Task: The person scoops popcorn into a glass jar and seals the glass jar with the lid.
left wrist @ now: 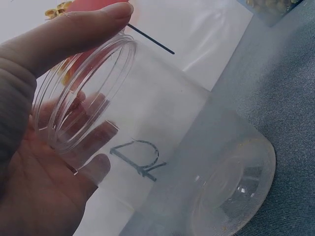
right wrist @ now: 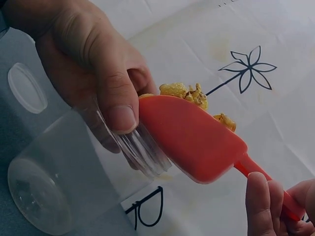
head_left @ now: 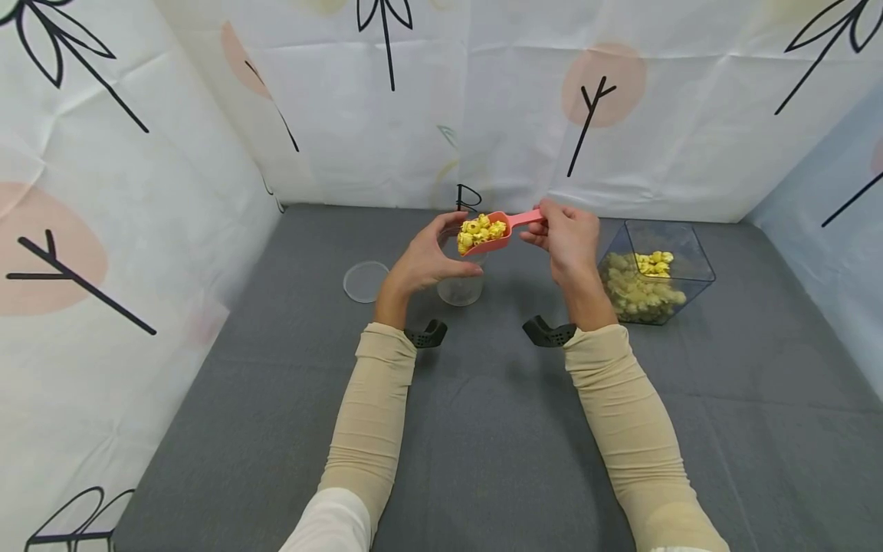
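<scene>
A clear plastic jar (left wrist: 167,113) stands on the grey table, its threaded mouth facing up and no popcorn visible inside. My left hand (head_left: 428,261) grips it around the neck, thumb on the near side and fingers behind. Over the mouth, a coral-red scoop (right wrist: 192,137) heaped with yellow popcorn (head_left: 479,230) is held by my right hand (head_left: 569,238), which pinches the handle between thumb and fingers. The scoop's front edge reaches the rim, close to my left thumb (right wrist: 120,115). Whether the scoop touches the rim I cannot tell.
To the right, a clear square container (head_left: 690,268) holds more popcorn, heaped in its lower part. A round clear lid (head_left: 366,281) lies flat left of the jar. White patterned cloth (head_left: 510,115) rises behind the table (head_left: 483,445) and at both sides.
</scene>
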{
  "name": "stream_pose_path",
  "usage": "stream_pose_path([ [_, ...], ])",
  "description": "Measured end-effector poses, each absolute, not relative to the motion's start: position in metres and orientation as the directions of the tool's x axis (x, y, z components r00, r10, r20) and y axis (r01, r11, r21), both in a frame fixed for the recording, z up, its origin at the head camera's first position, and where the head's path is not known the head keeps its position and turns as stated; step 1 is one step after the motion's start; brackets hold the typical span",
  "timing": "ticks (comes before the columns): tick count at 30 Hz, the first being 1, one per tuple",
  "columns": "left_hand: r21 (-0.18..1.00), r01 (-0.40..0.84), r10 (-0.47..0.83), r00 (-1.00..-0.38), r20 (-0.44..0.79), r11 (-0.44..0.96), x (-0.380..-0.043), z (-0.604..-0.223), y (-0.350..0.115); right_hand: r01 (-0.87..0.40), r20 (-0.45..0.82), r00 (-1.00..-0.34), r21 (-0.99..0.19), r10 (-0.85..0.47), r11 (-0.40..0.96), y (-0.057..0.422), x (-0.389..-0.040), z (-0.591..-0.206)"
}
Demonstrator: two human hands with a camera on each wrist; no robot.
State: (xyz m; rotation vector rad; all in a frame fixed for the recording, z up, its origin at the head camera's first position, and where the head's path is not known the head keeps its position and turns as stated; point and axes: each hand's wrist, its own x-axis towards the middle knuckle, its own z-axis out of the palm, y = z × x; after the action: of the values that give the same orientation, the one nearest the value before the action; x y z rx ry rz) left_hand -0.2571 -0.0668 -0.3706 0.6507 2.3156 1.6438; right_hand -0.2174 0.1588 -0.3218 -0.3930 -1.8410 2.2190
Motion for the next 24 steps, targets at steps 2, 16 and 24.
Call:
stream_pose_path([
  [2, 0.931, 0.229, 0.479, -0.875, 0.069, 0.283, -0.2573, -0.3703, -0.0663, -0.010, -0.053, -0.936, -0.984, 0.347, -0.178, 0.1589, -0.2177, -0.3220],
  [16, 0.937, 0.221, 0.480, -0.875, 0.066, 0.272, -0.2560, -0.3686, -0.0661, -0.039, 0.009, -0.929, -0.997, 0.371, -0.073, 0.1543, -0.2168, -0.3171],
  [24, 0.941, 0.211, 0.481, -0.875, 0.060, 0.266, -0.2565, -0.3690, -0.0660, -0.061, 0.058, -0.918, -0.998, 0.392, 0.002, 0.1539, -0.2158, -0.3147],
])
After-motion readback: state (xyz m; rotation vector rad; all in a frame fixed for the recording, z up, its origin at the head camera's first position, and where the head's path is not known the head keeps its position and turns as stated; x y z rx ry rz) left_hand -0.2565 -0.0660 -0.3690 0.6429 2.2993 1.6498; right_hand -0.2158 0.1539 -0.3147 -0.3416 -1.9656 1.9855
